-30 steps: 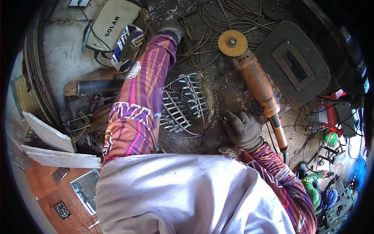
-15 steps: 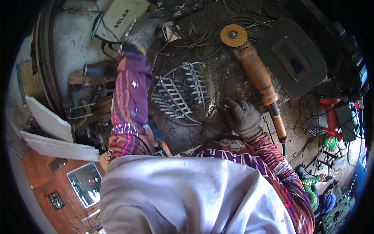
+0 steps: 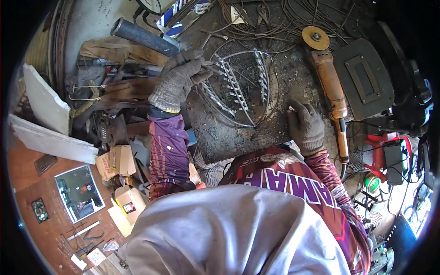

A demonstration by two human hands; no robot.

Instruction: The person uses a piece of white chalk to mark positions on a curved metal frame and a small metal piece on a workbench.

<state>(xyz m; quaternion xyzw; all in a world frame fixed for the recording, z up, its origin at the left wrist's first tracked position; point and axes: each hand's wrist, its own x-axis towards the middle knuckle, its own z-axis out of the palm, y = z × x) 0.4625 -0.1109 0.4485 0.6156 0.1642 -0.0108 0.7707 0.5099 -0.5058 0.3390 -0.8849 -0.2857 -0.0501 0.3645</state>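
Note:
A round wire frame with rows of welded metal bars (image 3: 240, 87) lies on a dirty steel plate (image 3: 238, 133). My left hand (image 3: 178, 79), in a grey knit glove, is closed on a thin metal rod at the frame's left rim. Resting flat on the plate just right of the frame is my right hand (image 3: 305, 126), gloved too and holding nothing. An orange angle grinder (image 3: 331, 89) with a yellow disc lies close to the right of that hand.
A dark welding mask (image 3: 364, 80) lies right of the grinder. A grey pipe (image 3: 142, 36), wire coils (image 3: 275, 20), scrap metal and cardboard boxes (image 3: 119, 160) crowd the left and back. White boards (image 3: 43, 103) lean at far left. Red tools and cables sit at right.
My left hand has come back from the far left clutter to the frame's left rim, now gripping a thin rod. My right hand stays flat beside the frame.

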